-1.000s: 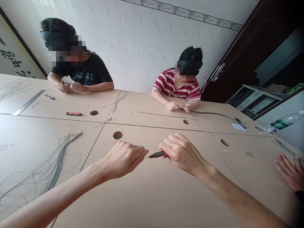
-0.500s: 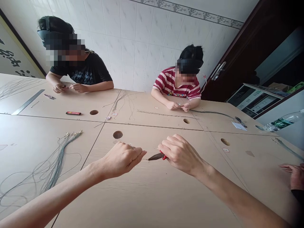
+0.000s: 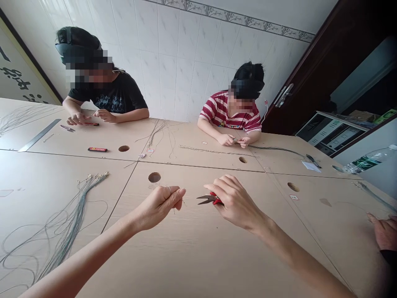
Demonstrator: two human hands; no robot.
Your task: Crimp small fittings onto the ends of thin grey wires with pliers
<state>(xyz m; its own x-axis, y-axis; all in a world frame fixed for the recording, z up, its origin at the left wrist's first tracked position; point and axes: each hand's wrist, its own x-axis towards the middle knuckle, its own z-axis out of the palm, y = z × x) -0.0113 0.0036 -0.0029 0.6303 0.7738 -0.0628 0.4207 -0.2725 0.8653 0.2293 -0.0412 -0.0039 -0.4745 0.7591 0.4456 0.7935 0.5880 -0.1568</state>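
My left hand (image 3: 161, 205) is closed in a pinch above the table, with a thin cord (image 3: 184, 202) poking out past its fingertips. Most of that cord is hidden by the fingers. To its right, my right hand (image 3: 234, 200) is wrapped round red-handled pliers (image 3: 214, 199), whose dark jaws point left and stand apart with nothing between them. A small gap lies between the jaws and the cord. Left of my left forearm, a bundle of grey-green cords (image 3: 81, 207) with small metal ends rests on the table.
Two people sit across the pale table (image 3: 198, 248), and another person's hand (image 3: 384, 231) is at the right edge. Round holes (image 3: 154, 177) pierce the top. A red lighter-like object (image 3: 97, 149), a metal ruler (image 3: 40, 135) and a plastic bottle (image 3: 369, 161) are farther off.
The pliers' jaws have come off the cord end and opened, moving slightly right. My left hand has turned and drawn slightly left. The person at far left has set down a small red object.
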